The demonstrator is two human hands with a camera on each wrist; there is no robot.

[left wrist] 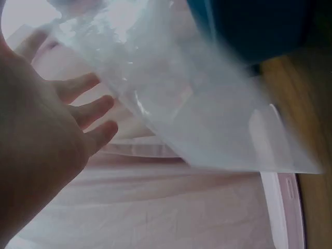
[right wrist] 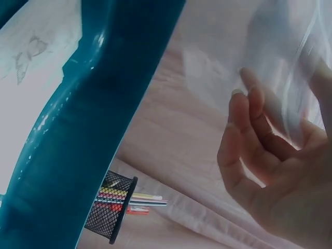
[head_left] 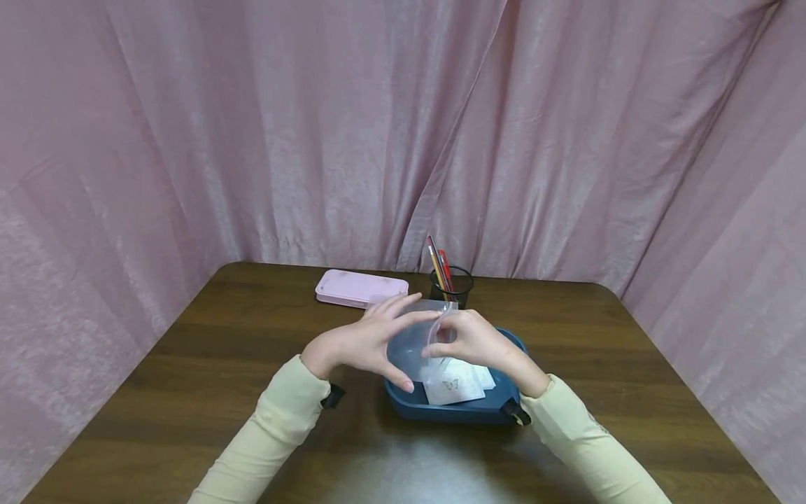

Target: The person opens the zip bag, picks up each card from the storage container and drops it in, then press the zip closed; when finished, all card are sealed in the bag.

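Note:
Over the blue tray [head_left: 453, 411] I hold a clear plastic bag [head_left: 409, 346]. My left hand [head_left: 368, 339] is spread, its straight fingers lying against the bag's left side. In the left wrist view the bag [left wrist: 197, 104] runs past the open palm [left wrist: 46, 145]. My right hand [head_left: 469, 343] pinches the bag's right edge; in the right wrist view its curled fingers [right wrist: 259, 135] hold the film [right wrist: 280, 62]. White cards [head_left: 453, 385], one with a butterfly print, lie in the tray.
A black mesh pen holder [head_left: 450, 285] with pencils stands behind the tray. A pink case [head_left: 362, 288] lies to its left on the dark wooden table [head_left: 208, 364]. Pink curtains enclose the table on three sides.

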